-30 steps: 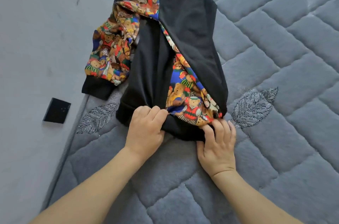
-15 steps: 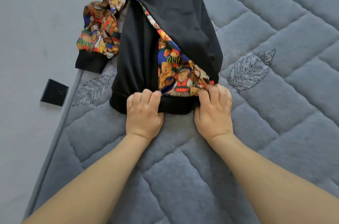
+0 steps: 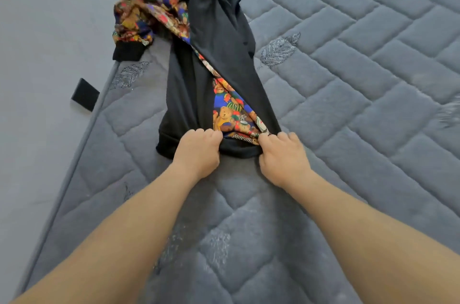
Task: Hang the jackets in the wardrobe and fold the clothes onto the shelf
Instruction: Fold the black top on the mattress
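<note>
Both hands have pulled the jacket [image 3: 214, 59] closer along the bed, so it now lies longer and straighter than a moment ago. It is black outside, with a bright teddy bear lining that peeks out where the front falls open. It lies on the grey quilted mattress [image 3: 348, 109], near its left edge.

The left hand [image 3: 198, 151] and the right hand [image 3: 282, 156] each have a tight grip, fingers curled, on the black hem [image 3: 239, 150], the end nearest the person. The two hands sit side by side, a little apart, with the hem bunched between them.

The jacket's long side runs straight away from the hands, up toward the top of the view, where the collar end goes out of sight. One sleeve with a black cuff [image 3: 128, 50] flops off to the left. A small black square [image 3: 84, 97] lies beside the mattress.

I think the next move is to lift or spread the jacket from this hem. Both hands are equally near it, so they should move together.
</note>
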A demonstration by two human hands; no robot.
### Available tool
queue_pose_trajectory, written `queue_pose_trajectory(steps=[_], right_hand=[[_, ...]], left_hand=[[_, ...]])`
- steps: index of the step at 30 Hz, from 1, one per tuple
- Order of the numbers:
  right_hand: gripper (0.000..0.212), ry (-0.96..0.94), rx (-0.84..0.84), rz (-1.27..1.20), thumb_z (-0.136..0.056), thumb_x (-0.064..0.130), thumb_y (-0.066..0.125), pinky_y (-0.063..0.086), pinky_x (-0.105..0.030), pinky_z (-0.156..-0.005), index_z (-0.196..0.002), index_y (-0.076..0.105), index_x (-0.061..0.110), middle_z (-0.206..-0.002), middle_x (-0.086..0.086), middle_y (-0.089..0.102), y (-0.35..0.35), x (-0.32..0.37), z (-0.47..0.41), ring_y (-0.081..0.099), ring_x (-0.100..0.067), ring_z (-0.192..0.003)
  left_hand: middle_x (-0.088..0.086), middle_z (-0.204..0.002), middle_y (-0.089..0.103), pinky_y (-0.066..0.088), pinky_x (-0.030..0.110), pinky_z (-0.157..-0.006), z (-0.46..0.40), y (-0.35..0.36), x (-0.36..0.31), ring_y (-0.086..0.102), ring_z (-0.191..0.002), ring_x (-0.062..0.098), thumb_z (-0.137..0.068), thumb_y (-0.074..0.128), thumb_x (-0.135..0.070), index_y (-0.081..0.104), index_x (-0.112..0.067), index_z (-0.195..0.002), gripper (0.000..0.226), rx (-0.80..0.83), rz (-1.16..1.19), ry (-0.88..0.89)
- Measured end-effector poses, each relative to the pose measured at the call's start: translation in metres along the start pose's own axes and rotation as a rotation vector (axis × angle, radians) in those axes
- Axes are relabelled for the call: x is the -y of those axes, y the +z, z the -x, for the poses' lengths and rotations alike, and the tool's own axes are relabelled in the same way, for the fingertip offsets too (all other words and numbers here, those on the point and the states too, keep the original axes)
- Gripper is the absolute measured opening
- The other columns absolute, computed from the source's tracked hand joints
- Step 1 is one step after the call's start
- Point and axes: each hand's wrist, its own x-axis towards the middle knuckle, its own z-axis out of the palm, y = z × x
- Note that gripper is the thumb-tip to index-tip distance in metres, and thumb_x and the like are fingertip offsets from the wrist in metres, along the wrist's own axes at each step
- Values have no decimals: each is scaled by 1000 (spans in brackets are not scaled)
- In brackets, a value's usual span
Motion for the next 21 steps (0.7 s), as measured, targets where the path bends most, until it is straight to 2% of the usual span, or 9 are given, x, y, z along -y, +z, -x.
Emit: queue_pose_trajectory(steps=[5,9,11,12,14,16,18,19,21], right_hand=[[30,33,403,58,-93,38,32,28,-40,-91,-108,52,22,-113,-7,67,-20,-1,120,56,-27,-104],[44,44,877,117,-95,34,25,20,-43,-102,-129,52,25,-136,0,55,-19,0,206,47,-23,-127],[47,183,1135,20,-93,35,32,22,-39,-104,-136,48,23,-143,-1,48,-15,0,255,39,-24,-136],[49,225,1244,-14,-91,36,38,26,-37,-102,-137,47,21,-140,-3,49,-16,-1,280,40,-27,-134],[52,164,1484,13,-84,32,49,37,-39,-99,-134,51,17,-119,-8,54,-22,-1,321,50,-34,-121],[55,151,1728,27,-83,34,58,44,-38,-94,-135,52,18,-117,-10,58,-32,-1,341,55,-35,-116],[51,214,1734,-107,-88,35,57,47,-40,-97,-135,51,16,-131,-12,57,-41,-5,333,57,-32,-117],[46,268,1617,-189,-90,34,56,48,-39,-96,-131,53,14,-132,-12,57,-50,-4,319,59,-29,-112],[42,314,1191,-270,-91,35,54,47,-36,-90,-126,55,12,-129,-12,58,-66,0,281,59,-27,-108]], left_hand=[[3,-109,65,35,34,-69,92,-17,-88,62,-101,29,-88,44,-24,51,-22,-105,18,363,165,-63],[4,-120,63,45,37,-83,173,-36,-158,60,-109,30,-89,40,-26,54,-22,-118,33,718,324,-110],[4,-126,61,47,38,-91,217,-47,-194,57,-114,29,-88,40,-25,55,-24,-125,40,879,391,-101],[3,-129,60,47,38,-95,241,-53,-213,56,-117,29,-88,40,-24,55,-26,-129,44,966,431,-91],[3,-132,58,47,38,-98,281,-63,-243,55,-118,29,-87,43,-24,54,-28,-132,46,1141,490,-66],[3,-133,56,47,37,-98,300,-70,-251,55,-117,29,-87,49,-22,56,-28,-130,44,1296,512,2],[3,-131,59,46,31,-98,293,-73,-237,56,-117,26,-86,56,-15,62,-23,-127,42,1359,611,-6],[5,-127,63,47,28,-94,284,-74,-225,59,-112,24,-86,58,-10,65,-20,-121,38,1318,715,-96],[10,-113,69,50,28,-85,259,-76,-191,63,-97,24,-86,54,-2,67,-20,-100,26,1109,912,-387]])
